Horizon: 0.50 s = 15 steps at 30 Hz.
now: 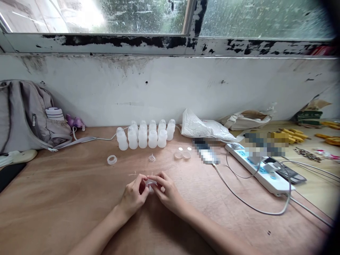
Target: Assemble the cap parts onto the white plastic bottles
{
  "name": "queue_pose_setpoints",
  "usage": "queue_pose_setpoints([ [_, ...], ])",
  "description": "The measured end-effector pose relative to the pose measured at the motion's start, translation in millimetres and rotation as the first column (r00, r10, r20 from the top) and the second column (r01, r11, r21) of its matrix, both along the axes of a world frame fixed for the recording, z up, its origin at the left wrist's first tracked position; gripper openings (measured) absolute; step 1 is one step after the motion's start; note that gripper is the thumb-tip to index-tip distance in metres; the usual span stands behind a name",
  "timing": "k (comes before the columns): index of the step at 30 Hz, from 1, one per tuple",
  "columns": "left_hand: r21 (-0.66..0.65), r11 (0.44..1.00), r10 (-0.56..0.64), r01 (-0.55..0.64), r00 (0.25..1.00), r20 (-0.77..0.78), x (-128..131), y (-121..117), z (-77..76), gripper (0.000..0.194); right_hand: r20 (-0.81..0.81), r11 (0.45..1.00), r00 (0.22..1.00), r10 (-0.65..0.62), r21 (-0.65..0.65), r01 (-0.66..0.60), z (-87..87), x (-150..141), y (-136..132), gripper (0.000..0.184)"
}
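Note:
Between my hands, just above the table (66, 198), is a small translucent plastic bottle piece (151, 182), mostly covered by my fingers. My left hand (135, 194) pinches its left side and my right hand (168, 191) pinches its right side. Straight ahead lies a clear baby bottle nipple (151, 158). A white collar ring (112, 159) rests further left. To the right are a few thin round discs (182, 154). Behind these parts stands a group of frosted baby bottles (142, 137); some wear clear caps, while two in the front row show none.
A white power strip (261, 171) with plugs and looping cables lies at right, near a blurred phone (205, 151). Plastic-wrapped packages (204, 128) and a beige bag (244, 119) sit against the wall. A grey backpack (25, 117) leans at left.

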State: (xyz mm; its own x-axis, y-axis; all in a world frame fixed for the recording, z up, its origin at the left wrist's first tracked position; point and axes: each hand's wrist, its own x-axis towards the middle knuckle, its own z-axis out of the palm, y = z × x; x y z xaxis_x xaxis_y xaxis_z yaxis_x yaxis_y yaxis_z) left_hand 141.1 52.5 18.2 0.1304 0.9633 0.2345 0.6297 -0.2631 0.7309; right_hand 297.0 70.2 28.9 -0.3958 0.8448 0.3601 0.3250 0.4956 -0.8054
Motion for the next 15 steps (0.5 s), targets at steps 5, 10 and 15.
queue_pose_setpoints([
  [5, -0.144, 0.989, 0.015, 0.017, 0.977, 0.215, 7.9, -2.1, 2.0, 0.007, 0.005, 0.996, 0.997, -0.076, -0.053, 0.076, 0.7, -0.9, -0.4, 0.011],
  [10, -0.062, 0.998, 0.004, 0.000, 0.998, 0.068, 6.9, -4.1, 8.9, 0.011, 0.014, 0.999, 1.000, -0.028, -0.043, 0.028, 0.4, -1.8, -0.3, 0.013],
  [15, -0.036, 0.999, -0.027, 0.028, 0.999, 0.021, 5.1, -4.8, 7.7, 0.011, 0.021, 0.998, 0.999, -0.031, -0.048, 0.032, 4.8, -2.0, -1.6, 0.013],
])
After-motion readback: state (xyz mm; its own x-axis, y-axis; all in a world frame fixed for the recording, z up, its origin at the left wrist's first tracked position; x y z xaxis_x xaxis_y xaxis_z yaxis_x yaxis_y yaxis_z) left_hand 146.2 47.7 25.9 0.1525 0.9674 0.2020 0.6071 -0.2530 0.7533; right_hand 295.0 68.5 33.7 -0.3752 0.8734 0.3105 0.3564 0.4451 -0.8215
